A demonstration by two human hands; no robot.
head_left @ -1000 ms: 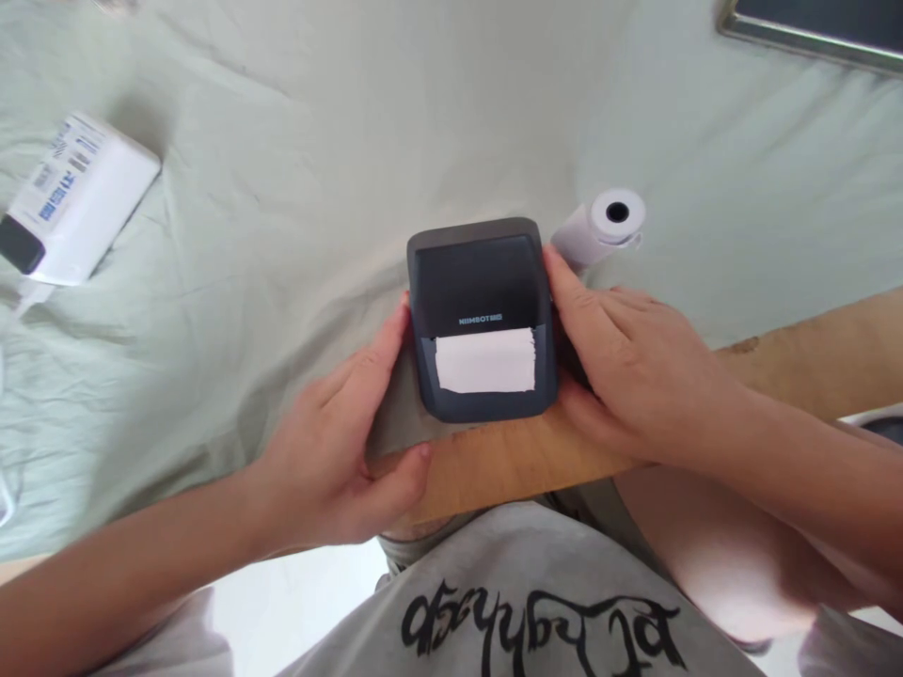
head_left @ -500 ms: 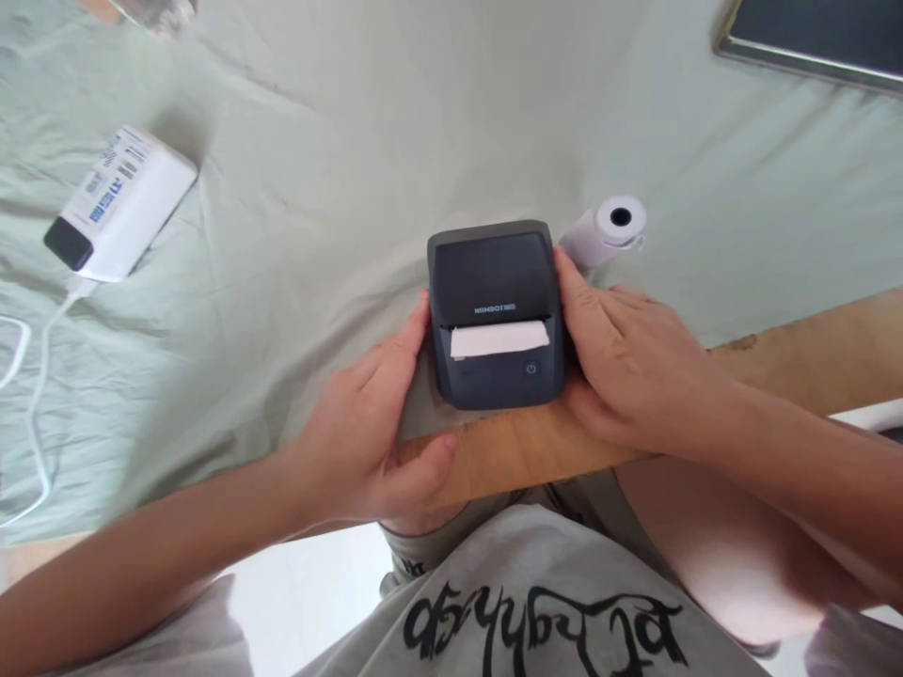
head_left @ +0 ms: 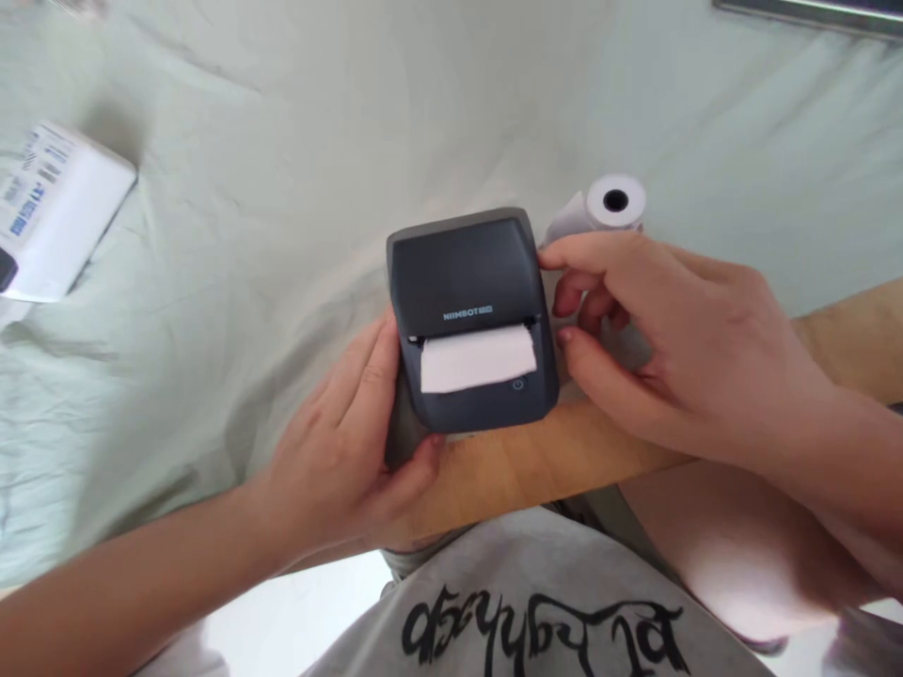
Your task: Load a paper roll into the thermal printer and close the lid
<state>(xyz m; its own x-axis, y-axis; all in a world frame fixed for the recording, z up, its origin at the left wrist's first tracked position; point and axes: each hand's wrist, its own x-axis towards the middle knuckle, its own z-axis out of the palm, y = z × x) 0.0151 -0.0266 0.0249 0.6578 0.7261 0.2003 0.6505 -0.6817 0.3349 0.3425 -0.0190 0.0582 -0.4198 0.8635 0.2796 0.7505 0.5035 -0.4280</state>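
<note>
A dark label printer point(head_left: 462, 277) marked NIIMBOT sits at the table's front edge, with a strip of white paper point(head_left: 480, 359) sticking out of its front slot. My left hand point(head_left: 345, 423) holds the printer's left side, its fingers along the wall and its thumb at the lower front corner. To the right, my right hand point(head_left: 677, 329) is open, fingers apart and partly curled. Its index fingertip is at the printer's upper right edge; the thumb tip points at the lower right side. Just behind that hand lies a white paper roll point(head_left: 616, 200) with a black core.
A pale green cloth point(head_left: 317, 141) covers the table, leaving a wooden edge point(head_left: 508, 470) along the front. At left lies a white box-shaped device point(head_left: 71, 216) with a printed label. A dark flat object with a metallic rim point(head_left: 811, 14) is cut off at upper right.
My right hand has come off the printer's right side and its fingers have spread. More paper shows at the slot. The printer appears further left and slightly turned; the camera view has also shifted.
</note>
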